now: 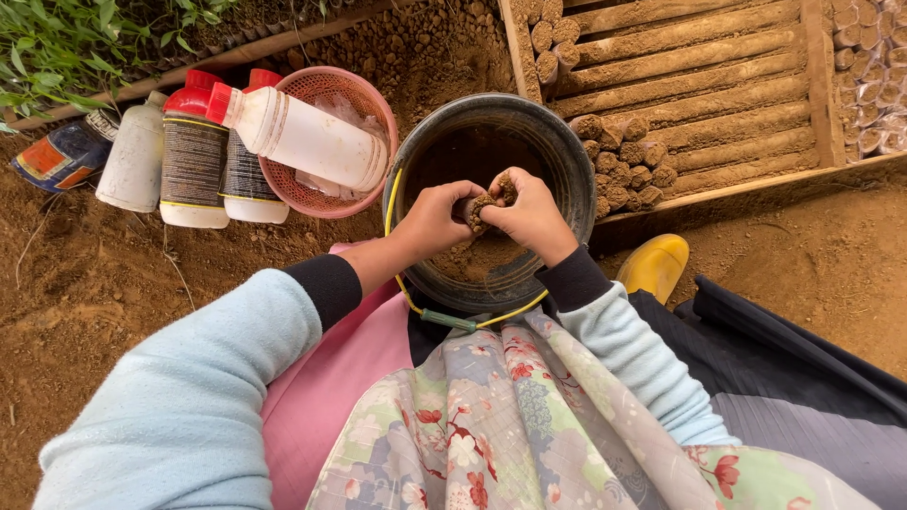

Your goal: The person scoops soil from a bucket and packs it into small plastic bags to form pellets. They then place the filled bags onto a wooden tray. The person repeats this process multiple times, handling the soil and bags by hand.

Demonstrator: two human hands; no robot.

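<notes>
Both my hands meet over a black bucket (567,151) that holds brown soil. My left hand (435,219) and my right hand (531,213) are closed together around a small soil-filled pot (484,210), pressing soil at its top. The pot is mostly hidden by my fingers. A yellow wire handle (389,203) runs along the bucket's near rim. Light blue sleeves with black cuffs cover both my arms.
A pink mesh basket (364,99) stands left of the bucket with a white bottle (302,137) across it. Red-capped bottles (194,156) and a white jug (132,156) stand further left. Filled soil pots (628,161) line a wooden frame (746,184) at right. A yellow boot (654,266) rests nearby.
</notes>
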